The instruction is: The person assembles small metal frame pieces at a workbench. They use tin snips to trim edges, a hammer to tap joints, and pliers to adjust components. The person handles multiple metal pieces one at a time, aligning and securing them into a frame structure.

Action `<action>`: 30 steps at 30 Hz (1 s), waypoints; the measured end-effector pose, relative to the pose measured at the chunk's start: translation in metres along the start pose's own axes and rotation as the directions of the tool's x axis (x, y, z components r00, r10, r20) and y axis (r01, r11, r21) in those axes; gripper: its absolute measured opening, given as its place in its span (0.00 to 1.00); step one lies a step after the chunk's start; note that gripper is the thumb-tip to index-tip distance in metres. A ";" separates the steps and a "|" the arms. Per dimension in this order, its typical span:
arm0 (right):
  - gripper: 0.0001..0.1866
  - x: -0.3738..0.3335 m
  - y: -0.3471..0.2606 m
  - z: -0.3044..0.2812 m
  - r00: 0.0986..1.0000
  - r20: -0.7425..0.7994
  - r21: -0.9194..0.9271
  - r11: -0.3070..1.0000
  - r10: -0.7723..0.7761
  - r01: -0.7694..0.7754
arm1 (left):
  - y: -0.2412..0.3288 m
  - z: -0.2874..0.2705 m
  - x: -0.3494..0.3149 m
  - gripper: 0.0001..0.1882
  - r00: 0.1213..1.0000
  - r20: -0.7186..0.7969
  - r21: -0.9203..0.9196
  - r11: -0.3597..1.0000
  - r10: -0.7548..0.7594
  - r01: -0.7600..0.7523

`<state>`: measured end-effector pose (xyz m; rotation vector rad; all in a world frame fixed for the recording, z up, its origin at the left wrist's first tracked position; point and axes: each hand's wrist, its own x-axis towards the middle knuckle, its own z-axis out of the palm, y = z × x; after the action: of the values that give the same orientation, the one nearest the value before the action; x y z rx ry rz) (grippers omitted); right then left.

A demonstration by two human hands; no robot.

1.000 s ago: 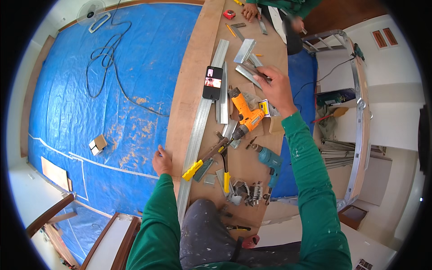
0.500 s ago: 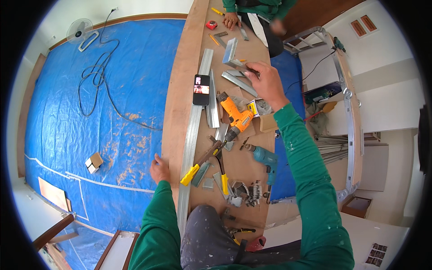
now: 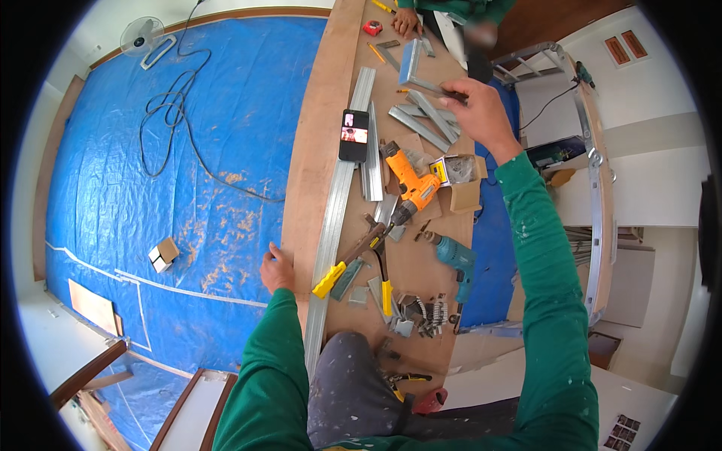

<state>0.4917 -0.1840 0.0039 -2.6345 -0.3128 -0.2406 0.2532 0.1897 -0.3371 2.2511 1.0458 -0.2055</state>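
My right hand [image 3: 487, 113] is closed around the dark end of an L-shaped metal piece [image 3: 410, 64], raised over the far part of the plywood worktop [image 3: 310, 158]. My left hand [image 3: 277, 270] is wrapped over the worktop's left edge, with its lower fingers hidden. Below the raised piece lie several cut metal strips [image 3: 421, 129]. An orange cordless drill [image 3: 410, 180] rests in the middle, beside an open carton [image 3: 466, 197]. Nearer me are a tool with yellow handles [image 3: 329, 279] and a teal power drill [image 3: 451, 259]. A phone [image 3: 353, 137] lies on a long metal channel [image 3: 335, 218].
A co-worker's hand [image 3: 407, 22] rests at the worktop's far end, near a red tape measure [image 3: 372, 28]. Blue sheeting [image 3: 233, 90] covers the floor, with a black cable [image 3: 197, 143] and a fan [image 3: 141, 36] on it. A metal ladder [image 3: 594, 161] stands at right.
The view has shifted, so most things appear further right. My right hand still holds the metal piece up, and more of the strips and the carton show beneath it. My left hand stays at the edge.
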 end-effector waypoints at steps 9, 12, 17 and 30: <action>0.11 -0.007 0.005 0.037 0.998 -0.045 0.001 0.999 -0.045 0.045 | -0.002 0.003 0.000 0.37 0.999 -0.016 0.020 0.999 0.030 -0.030; 0.08 -0.012 0.012 0.041 0.986 -0.094 -0.097 0.987 -0.140 0.131 | -0.005 0.004 0.000 0.38 1.000 -0.001 0.031 1.000 0.002 -0.002; 0.09 -0.022 0.003 0.048 0.975 -0.065 -0.272 0.944 -0.214 0.189 | -0.006 0.004 0.003 0.37 0.999 0.021 0.018 0.999 -0.030 0.030; 0.20 -0.018 0.025 0.043 0.977 0.153 0.390 0.899 0.150 -0.199 | 0.000 0.002 0.001 0.36 1.000 0.025 0.022 1.000 -0.017 0.017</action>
<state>0.4857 -0.1890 -0.0484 -2.2494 -0.1421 0.0419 0.2542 0.1895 -0.3388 2.2537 1.0549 -0.2525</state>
